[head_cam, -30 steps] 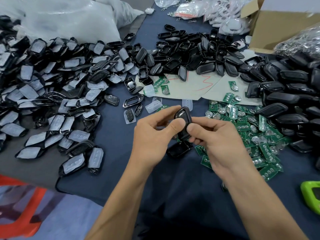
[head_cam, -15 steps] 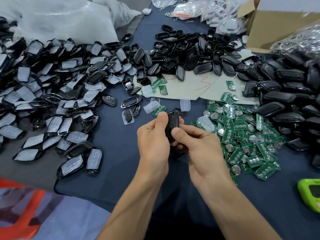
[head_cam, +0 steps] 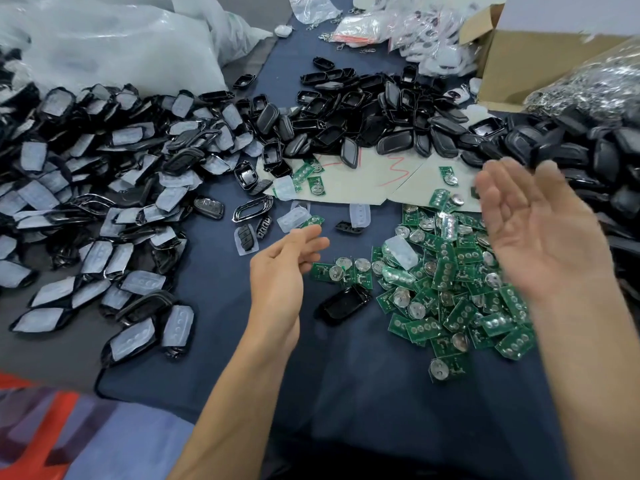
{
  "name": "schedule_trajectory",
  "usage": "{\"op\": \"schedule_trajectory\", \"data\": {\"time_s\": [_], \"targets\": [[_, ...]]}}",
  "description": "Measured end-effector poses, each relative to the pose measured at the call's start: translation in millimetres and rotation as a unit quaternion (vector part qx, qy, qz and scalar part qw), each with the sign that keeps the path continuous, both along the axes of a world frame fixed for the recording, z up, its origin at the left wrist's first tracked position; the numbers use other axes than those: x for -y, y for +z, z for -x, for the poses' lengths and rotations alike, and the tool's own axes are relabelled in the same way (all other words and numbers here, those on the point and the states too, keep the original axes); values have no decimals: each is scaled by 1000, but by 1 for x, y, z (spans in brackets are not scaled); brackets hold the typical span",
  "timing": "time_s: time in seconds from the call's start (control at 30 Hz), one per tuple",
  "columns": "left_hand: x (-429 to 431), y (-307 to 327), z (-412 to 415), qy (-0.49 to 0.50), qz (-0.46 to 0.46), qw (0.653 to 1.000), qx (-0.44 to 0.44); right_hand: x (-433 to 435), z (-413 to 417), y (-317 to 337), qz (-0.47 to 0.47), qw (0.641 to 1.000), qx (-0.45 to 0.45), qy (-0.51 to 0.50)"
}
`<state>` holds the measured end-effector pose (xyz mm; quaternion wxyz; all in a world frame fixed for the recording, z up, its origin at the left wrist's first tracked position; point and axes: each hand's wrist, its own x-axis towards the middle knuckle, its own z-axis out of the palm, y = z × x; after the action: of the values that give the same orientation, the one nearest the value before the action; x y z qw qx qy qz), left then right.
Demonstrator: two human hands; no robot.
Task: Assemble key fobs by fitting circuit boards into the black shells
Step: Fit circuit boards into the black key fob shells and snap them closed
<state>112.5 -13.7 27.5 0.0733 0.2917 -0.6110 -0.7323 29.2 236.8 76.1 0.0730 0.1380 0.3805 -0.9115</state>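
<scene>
- Head view: left hand (head_cam: 284, 268) is hovering at centre, fingers loosely straight, holding nothing.
- Right hand (head_cam: 543, 233), blurred, is hanging open at 3 o'clock.
- Black shell (head_cam: 346, 301) is lying between them on the cloth, with circuit boards (head_cam: 460, 317) just beside it at its 3 o'clock.

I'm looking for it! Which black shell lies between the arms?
The glossy black plastic shell on the blue cloth, beside the green circuit boards' left edge; the others lie heaped in piles.

cardboard box (head_cam: 526, 71) (flap open) top right, plastic bags (head_cam: 121, 46) top left
</scene>
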Motion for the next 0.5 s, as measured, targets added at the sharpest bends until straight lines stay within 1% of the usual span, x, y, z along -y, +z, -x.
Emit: {"op": "schedule_trajectory", "data": {"time_s": [0.03,0.07,0.1,0.17,0.23,0.3,0.33,0.37,0.4,0.5], "targets": [[0,-1,1,2,2,1000,0,-2,5,2,-52,998,-9,25],[1,-2,3,4,7,1000,-3,2,8,0,-139,989,-9,54],[1,-4,5,8,15,1000,-7,10,9,-5,-239,968,-12,78],[3,-7,11,22,37,999,-16,30,9,-17,-402,910,-32,94],[6,-10,17,31,67,997,-22,52,9,-25,-511,848,-80,112],[9,-11,22,29,91,995,-33,71,13,-31,-608,766,-136,160],[10,-11,24,27,103,994,-37,81,17,-34,-644,726,-156,182],[12,-11,26,25,117,992,-39,90,21,-37,-668,698,-171,196],[14,-11,28,25,133,990,-39,99,27,-41,-682,680,-178,203],[20,-11,33,21,180,983,-29,121,52,-49,-706,648,-191,212]]}}
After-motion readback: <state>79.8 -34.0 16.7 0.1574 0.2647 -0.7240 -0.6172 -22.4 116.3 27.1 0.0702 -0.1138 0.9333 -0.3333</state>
